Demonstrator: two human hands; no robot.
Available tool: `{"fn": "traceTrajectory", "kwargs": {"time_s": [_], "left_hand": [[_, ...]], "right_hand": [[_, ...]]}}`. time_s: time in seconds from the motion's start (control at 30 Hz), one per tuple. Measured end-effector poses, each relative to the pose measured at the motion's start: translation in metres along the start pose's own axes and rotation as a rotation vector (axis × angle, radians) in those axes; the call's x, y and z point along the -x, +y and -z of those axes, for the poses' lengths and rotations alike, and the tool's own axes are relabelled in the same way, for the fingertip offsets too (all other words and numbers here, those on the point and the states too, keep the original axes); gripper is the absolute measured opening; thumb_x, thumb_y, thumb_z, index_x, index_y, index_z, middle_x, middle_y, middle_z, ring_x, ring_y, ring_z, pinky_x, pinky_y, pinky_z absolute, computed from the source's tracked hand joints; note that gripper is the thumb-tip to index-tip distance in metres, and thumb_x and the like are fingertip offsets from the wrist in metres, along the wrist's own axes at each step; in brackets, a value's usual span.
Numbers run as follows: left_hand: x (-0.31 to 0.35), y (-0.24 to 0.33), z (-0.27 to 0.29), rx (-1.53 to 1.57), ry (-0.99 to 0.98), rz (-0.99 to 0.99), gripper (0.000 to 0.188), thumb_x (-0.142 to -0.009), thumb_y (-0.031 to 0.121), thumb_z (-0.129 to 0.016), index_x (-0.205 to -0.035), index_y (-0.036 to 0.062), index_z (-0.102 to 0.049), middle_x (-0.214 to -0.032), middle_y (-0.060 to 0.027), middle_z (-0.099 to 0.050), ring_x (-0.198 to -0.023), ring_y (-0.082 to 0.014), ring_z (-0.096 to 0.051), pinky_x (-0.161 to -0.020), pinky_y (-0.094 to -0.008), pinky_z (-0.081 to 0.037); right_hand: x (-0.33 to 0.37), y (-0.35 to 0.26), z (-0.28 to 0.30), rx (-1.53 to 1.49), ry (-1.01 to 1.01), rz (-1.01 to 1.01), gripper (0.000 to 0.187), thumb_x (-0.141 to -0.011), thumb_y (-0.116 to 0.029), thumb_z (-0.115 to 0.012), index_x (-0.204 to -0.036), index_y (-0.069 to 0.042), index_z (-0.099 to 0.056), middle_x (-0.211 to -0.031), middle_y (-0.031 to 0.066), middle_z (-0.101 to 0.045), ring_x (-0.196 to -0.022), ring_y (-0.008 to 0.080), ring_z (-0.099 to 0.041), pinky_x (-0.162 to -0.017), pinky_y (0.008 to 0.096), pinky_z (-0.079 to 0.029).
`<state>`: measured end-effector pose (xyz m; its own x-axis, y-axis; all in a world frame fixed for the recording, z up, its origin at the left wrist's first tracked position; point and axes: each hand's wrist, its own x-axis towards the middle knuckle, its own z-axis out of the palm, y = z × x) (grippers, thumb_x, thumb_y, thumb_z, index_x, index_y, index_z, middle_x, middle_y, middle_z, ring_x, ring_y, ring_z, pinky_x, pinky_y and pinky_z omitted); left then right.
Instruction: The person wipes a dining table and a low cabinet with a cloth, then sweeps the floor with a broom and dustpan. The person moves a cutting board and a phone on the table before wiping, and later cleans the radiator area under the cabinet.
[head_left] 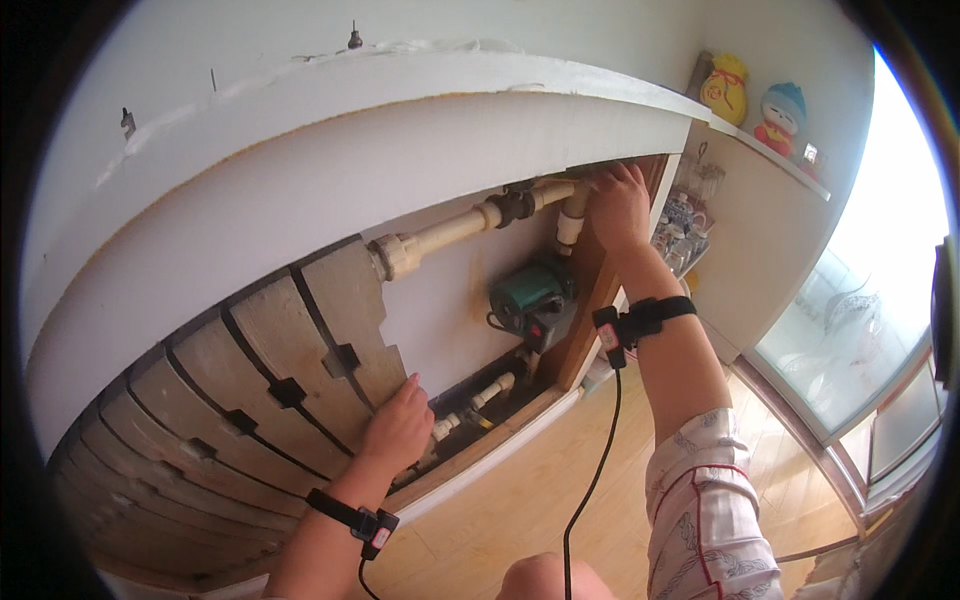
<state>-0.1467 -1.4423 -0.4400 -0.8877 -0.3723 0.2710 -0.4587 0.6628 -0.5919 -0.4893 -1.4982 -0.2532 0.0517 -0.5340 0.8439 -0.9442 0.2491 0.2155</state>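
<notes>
My right hand [622, 208] reaches into the top right corner of a wall recess. Its fingers are bent beside the upper end of a cream vertical pipe [570, 222]; the fingertips are partly hidden, and what they hold, if anything, does not show. Lower down, my left hand [398, 428] lies against the right end of a grey ribbed radiator [345, 310], fingers extended. Near that hand is a lower pipe with fittings [490, 390]. Between the hands, a green pump [528, 295] sits in the recess. A cream horizontal pipe [440, 238] with a dark valve [513, 207] runs above it.
A white ledge [420, 75] overhangs the recess, and a wooden frame [590, 325] edges it. On the right, a small shelf [775, 155] bears a yellow pouch figure [727, 90] and a blue-hatted doll [782, 115]. Glassware [682, 228] stands below. Black cables hang from both wrist straps.
</notes>
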Motion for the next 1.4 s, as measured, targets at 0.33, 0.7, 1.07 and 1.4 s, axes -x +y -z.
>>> {"fn": "traceTrajectory", "kwargs": {"time_s": [0.33, 0.7, 1.07, 1.4], "left_hand": [[0.001, 0.001, -0.008, 0.003, 0.029, 0.001, 0.022, -0.082, 0.017, -0.046, -0.077, 0.0066, -0.065, -0.082, -0.0096, -0.059, -0.100, -0.0219, -0.052, -0.113, -0.0378, -0.016], [-0.001, 0.000, 0.000, -0.075, -0.042, -0.011, 0.020, -0.082, 0.019, -0.048, -0.080, 0.0091, -0.064, -0.087, -0.0071, -0.058, -0.104, -0.0219, -0.050, -0.114, -0.0386, -0.011], [-0.004, -0.001, 0.002, -0.021, -0.082, -0.035, 0.021, -0.082, 0.018, -0.047, -0.079, 0.0070, -0.065, -0.086, -0.0087, -0.059, -0.102, -0.0238, -0.051, -0.111, -0.0380, -0.019], [-0.001, 0.000, -0.001, -0.047, -0.075, -0.034, 0.023, -0.082, 0.019, -0.047, -0.081, 0.0068, -0.066, -0.085, -0.0089, -0.060, -0.104, -0.0230, -0.051, -0.111, -0.0378, -0.019]], "right_hand": [[0.007, 0.007, -0.022, 0.149, 0.044, 0.261, 0.039, -0.071, -0.007, -0.054, -0.108, -0.014, -0.065, -0.109, 0.0041, -0.064, -0.107, 0.0195, -0.055, -0.096, 0.0348, -0.037], [-0.001, -0.001, -0.034, -0.100, 0.141, 0.292, 0.033, -0.071, -0.007, -0.054, -0.101, -0.011, -0.066, -0.108, 0.0070, -0.064, -0.108, 0.0223, -0.055, -0.097, 0.0365, -0.036], [-0.004, -0.020, -0.016, -0.151, 0.217, 0.355, 0.034, -0.074, -0.008, -0.053, -0.104, -0.015, -0.067, -0.109, 0.0046, -0.063, -0.107, 0.0228, -0.053, -0.092, 0.0318, -0.043], [-0.011, -0.003, -0.001, 0.133, -0.055, 0.184, 0.019, -0.075, -0.013, -0.054, -0.084, -0.013, -0.070, -0.082, 0.0058, -0.066, -0.095, 0.0211, -0.057, -0.091, 0.0357, -0.038]]}}
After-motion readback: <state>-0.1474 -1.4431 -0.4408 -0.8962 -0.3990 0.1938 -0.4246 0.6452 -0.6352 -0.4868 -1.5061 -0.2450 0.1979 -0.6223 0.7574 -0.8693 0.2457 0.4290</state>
